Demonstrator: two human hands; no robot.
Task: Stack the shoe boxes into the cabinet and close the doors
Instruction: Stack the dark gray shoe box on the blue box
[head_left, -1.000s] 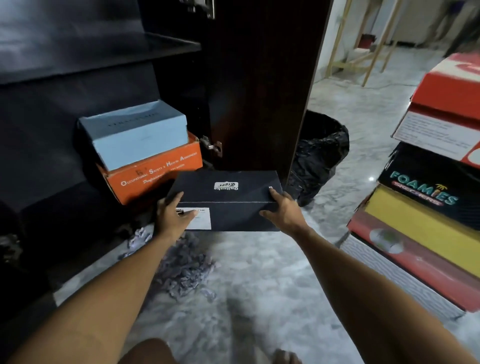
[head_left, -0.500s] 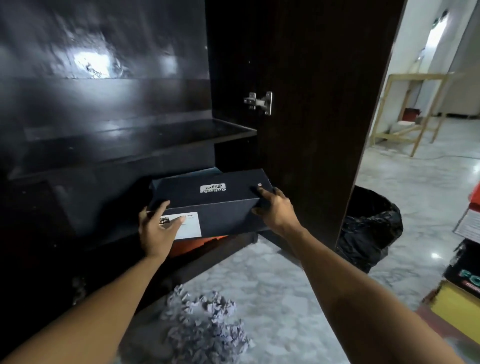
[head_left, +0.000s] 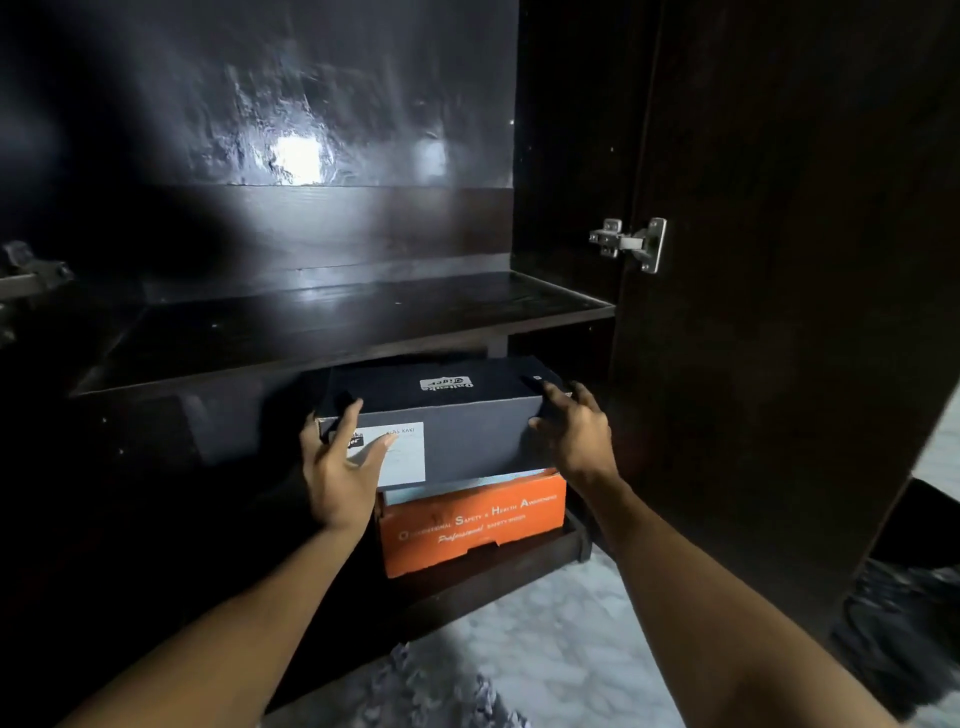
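Observation:
A dark navy shoe box (head_left: 467, 431) with a white label sits high in the lower compartment of the dark cabinet (head_left: 322, 332), just under the middle shelf. My left hand (head_left: 337, 467) grips its left front corner. My right hand (head_left: 576, 431) holds its right end. Below it an orange shoe box (head_left: 472, 525) rests on the cabinet floor. Between the two, only a thin pale strip of another box's lid shows.
The right cabinet door (head_left: 779, 312) stands open with a metal hinge (head_left: 631, 244). A heap of shredded paper (head_left: 441, 696) lies on the marble floor in front. A black plastic bag (head_left: 904, 608) is behind the door at the right.
Both hands lifted the navy box from floor height and pushed it onto the stack inside the cabinet. The view moved closer and the pile of boxes at the right left the frame.

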